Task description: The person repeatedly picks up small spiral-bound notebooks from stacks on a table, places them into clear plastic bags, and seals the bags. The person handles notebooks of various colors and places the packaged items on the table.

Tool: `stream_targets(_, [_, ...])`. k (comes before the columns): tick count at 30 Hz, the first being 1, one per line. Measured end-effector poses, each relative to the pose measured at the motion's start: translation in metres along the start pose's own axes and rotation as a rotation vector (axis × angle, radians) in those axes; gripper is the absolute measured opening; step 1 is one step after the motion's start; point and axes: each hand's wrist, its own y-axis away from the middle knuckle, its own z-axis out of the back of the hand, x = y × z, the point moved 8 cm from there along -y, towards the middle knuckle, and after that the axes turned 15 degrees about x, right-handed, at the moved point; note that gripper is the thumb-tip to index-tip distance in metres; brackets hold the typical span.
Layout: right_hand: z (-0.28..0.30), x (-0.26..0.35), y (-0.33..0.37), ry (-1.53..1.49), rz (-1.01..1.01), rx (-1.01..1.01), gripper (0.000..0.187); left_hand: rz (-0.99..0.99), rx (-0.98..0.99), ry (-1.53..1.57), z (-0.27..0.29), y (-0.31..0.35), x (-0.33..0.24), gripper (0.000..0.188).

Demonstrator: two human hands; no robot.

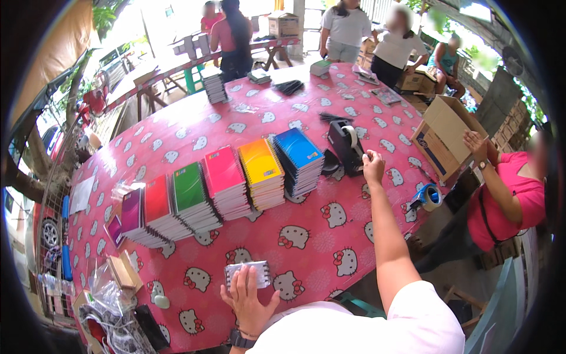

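Observation:
My left hand (250, 300), with a dark watch at the wrist, lies with fingers spread over a small spiral-bound notebook (259, 275) near the table's front edge. The notebook's visible face is whitish, with dark coils at its side. My right arm reaches forward, and my right hand (373, 167) is closed in a pinch just right of a black tape dispenser (344, 148). Whatever is between those fingertips is too small to make out. Left of the dispenser stand stacks of spiral notebooks in blue (299, 148), yellow (259, 159), pink (224, 170), green (191, 186), red (158, 194) and purple (132, 210).
A pink patterned cloth (312, 253) covers the table. At right lie a blue tape gun (425, 197) and an open cardboard box (446, 135), touched by a person in pink (501, 194). Plastic bags (109, 289) lie at lower left. Several people stand beyond the table.

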Motion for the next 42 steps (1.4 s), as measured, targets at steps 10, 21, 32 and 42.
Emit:
stream_targets(10, [-0.033, -0.032, -0.038, -0.285, -0.09, 0.269, 0.021, 0.043, -0.012, -0.042, -0.005, 0.003, 0.007, 0.081])
stream_targets(21, [-0.111, 0.116, 0.097, -1.128, -0.286, 1.282, 0.016, 0.044, -0.08, 0.043, 0.006, 0.005, 0.008, 0.076])
stream_targets(32, [-0.051, 0.391, 0.274, 0.299, 1.193, 1.848, 0.048, 0.103, -0.079, 0.116, 0.009, 0.007, 0.012, 0.079])
stream_targets(42, [-0.175, 0.26, 0.298, -0.382, 0.487, 1.971, 0.025, 0.101, -0.06, 0.055, 0.011, 0.006, 0.007, 0.091])
